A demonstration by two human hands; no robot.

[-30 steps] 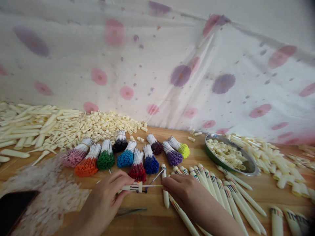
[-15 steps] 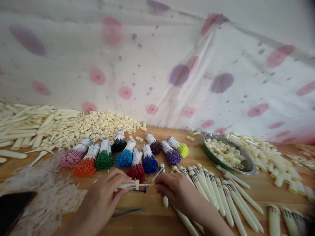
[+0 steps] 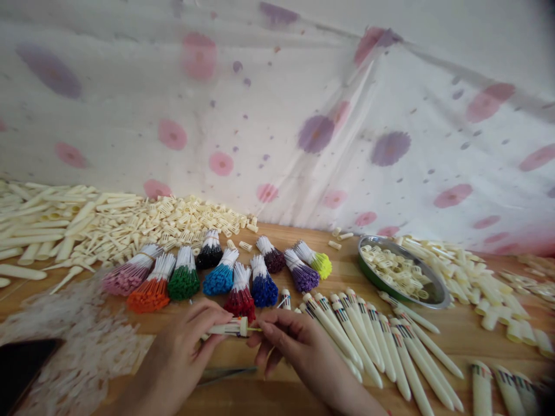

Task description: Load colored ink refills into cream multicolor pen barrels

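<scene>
My left hand point(image 3: 187, 341) grips a cream multi-colour pen core point(image 3: 229, 329) low in the middle of the wooden table point(image 3: 459, 341). My right hand point(image 3: 289, 345) pinches a thin refill at the core's right end, right against the core. Just behind the hands lie bundles of coloured refills point(image 3: 217, 277) in pink, orange, green, blue, red, purple and yellow. A row of assembled cream pens point(image 3: 373, 335) fans out to the right of my right hand.
A heap of cream pen parts point(image 3: 87, 222) covers the back left. A metal bowl point(image 3: 437, 296) of small cream pieces stands at the right, with more cream parts point(image 3: 489, 289) beyond it. Small white bits point(image 3: 82, 346) and a dark object point(image 3: 21, 370) lie front left. Flowered cloth point(image 3: 277, 115) hangs behind.
My right hand has moved left toward the core, and the refill now shows much less length outside it. The left hand has stayed put.
</scene>
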